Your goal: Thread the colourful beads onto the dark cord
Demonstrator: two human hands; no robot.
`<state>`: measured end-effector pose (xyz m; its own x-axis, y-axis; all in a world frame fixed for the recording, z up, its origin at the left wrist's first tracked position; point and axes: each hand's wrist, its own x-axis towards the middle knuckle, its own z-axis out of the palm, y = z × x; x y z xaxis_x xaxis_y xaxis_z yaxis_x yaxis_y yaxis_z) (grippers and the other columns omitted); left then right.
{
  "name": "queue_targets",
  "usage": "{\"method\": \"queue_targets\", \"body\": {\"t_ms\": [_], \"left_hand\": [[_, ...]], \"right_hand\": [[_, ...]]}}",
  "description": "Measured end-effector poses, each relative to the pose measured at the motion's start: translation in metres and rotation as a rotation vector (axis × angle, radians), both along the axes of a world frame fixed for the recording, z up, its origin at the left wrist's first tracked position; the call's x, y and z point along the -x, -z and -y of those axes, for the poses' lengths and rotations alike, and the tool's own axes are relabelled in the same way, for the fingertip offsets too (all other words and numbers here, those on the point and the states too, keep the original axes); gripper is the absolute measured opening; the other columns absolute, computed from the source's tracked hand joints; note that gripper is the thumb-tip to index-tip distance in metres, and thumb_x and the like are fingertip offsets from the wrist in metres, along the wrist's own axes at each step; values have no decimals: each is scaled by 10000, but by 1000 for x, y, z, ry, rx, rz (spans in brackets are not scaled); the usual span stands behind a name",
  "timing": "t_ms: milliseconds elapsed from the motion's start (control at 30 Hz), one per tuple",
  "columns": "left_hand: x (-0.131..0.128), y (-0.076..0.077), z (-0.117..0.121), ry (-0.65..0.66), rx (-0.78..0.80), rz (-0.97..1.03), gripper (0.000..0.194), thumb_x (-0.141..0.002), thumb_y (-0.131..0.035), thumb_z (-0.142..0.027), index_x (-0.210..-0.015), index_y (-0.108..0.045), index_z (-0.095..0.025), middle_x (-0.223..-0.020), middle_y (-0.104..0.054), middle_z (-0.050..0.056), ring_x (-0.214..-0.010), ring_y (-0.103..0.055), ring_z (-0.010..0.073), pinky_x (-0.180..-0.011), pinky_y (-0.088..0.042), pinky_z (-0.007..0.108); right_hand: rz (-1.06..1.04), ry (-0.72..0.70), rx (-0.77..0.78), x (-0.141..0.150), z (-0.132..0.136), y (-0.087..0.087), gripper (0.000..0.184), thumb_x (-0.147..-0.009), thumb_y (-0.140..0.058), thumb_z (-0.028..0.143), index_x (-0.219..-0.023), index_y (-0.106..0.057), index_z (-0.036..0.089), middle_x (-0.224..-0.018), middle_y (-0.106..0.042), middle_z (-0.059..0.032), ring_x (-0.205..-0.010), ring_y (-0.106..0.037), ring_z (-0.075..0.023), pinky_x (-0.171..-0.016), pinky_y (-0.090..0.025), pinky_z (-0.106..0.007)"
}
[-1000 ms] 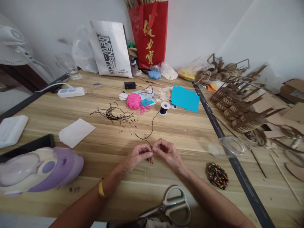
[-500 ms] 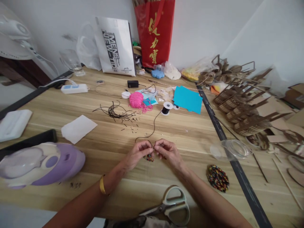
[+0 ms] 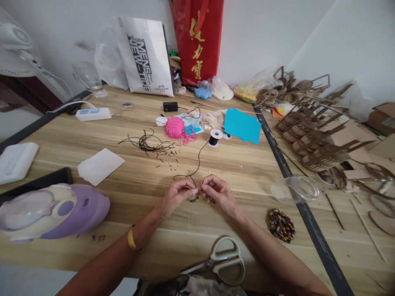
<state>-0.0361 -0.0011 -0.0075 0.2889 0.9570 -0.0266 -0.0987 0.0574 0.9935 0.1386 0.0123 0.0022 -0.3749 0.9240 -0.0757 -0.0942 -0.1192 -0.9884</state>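
Note:
Over the middle of the table, my left hand (image 3: 178,194) pinches thin black cord (image 3: 199,159) between thumb and forefinger. My right hand (image 3: 218,193) is closed in a pinch right beside it, fingertips almost touching, on the same cord. A small strand of multicoloured beads (image 3: 194,200) hangs below my left fingertips; part of it is hidden by my fingers. The cord loops away from my hands to a white-flanged spool (image 3: 215,137) farther back. Nearer my body lie scissors (image 3: 226,261) with pale handles. Right of my right forearm rests a coiled bunch of coloured beads (image 3: 280,225).
Tangled black cord (image 3: 146,142) and short snippets lie left of the spool, near pink yarn (image 3: 175,127) and blue sheets (image 3: 242,126). A purple-and-white appliance (image 3: 74,211) stands at left. Woven baskets (image 3: 314,144) crowd the right. Bags (image 3: 197,45) stand at the back.
The bead strand showed more fully half a second ago beneath my left fingers. My hands stay close together, with small finger movements on the cord. The view has shifted slightly.

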Motion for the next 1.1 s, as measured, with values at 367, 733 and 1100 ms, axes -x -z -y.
{"method": "queue_targets", "body": {"t_ms": [367, 733, 1100], "left_hand": [[5, -6, -2, -162, -14, -69, 128, -728, -679, -268, -744, -638, -148, -698, -632, 9, -670, -572, 127, -660, -454, 233], [10, 3, -5, -232, -411, -173, 70, -753, -667, -188, -700, -640, -153, -847, -640, 68, -853, -607, 182, -770, -490, 300], [9, 3, -3, -229, -529, -138, 69, -759, -660, -93, -780, -671, -158, -881, -634, 69, -868, -602, 168, -787, -474, 299]], "right_hand": [[83, -54, -24, -7, 0, -13, 290, -755, -695, 414, -805, -600, 144, -595, -569, 19, -492, -471, -70, -468, -425, -180], [127, -160, -102, -6, 1, -17, 289, -799, -649, 420, -786, -568, 143, -619, -550, 9, -537, -459, -81, -498, -382, -194], [53, -139, -41, -5, 0, -9, 297, -760, -686, 412, -857, -590, 147, -660, -557, 7, -561, -503, -90, -491, -424, -192]]}}
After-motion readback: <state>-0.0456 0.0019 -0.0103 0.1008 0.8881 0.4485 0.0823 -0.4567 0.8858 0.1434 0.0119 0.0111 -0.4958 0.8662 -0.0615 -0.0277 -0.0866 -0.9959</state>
